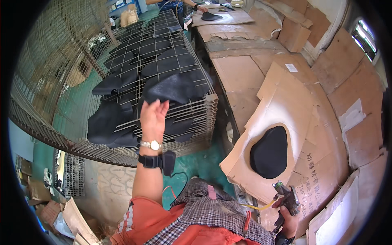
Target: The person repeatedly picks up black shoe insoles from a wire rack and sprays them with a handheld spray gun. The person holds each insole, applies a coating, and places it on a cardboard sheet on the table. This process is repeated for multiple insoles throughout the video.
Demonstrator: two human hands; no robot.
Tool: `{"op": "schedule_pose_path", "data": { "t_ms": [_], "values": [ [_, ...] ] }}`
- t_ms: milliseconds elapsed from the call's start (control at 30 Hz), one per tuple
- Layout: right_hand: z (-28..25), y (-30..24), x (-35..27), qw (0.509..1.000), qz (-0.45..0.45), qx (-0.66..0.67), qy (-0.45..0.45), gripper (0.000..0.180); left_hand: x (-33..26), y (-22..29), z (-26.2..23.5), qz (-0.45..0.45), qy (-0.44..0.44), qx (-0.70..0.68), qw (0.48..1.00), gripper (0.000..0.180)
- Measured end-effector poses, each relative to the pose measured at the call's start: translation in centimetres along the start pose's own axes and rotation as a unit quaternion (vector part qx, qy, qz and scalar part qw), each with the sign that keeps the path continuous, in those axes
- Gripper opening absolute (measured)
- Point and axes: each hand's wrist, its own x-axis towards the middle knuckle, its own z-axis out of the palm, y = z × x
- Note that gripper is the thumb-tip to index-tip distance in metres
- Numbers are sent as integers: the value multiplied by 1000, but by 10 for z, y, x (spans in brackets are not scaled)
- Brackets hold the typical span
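Observation:
My left hand reaches out over a wire rack and pinches the near edge of a black sheet piece, which looks like a cut cover of leather-like material. A watch and a black strapped device sit on that wrist and forearm. At the lower right, my right hand is wrapped round a small spray gun with a yellow hose. Beyond the gun, a black rounded, saddle-shaped pad lies on a cardboard sheet.
The stacked wire rack carries several more black pieces. Cardboard covers the long bench and the wall panels. At the far end, another person's hand is near a black piece. Another wire frame curves along the left.

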Motion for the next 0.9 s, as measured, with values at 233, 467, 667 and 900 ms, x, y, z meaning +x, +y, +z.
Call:
{"op": "schedule_pose_path", "data": {
  "t_ms": [233, 467, 667, 900],
  "values": [
    [-4, 2, -2, 999, 11, 34, -10, 62, 93, 80, 91, 62, -60, -118, 989, 27],
    [-9, 16, -4, 999, 7, 41, -5, 62, 6, 36, 41, 148, -13, 9, 989, 31],
    [-16, 14, -11, 999, -19, 28, 20, 58, -75, -31, 0, -11, 148, -6, 989, 31],
    [-39, -4, -66, 985, -16, -4, 170, 53, -106, -96, 28, -167, -40, 67, 983, 22]
  ]
}}
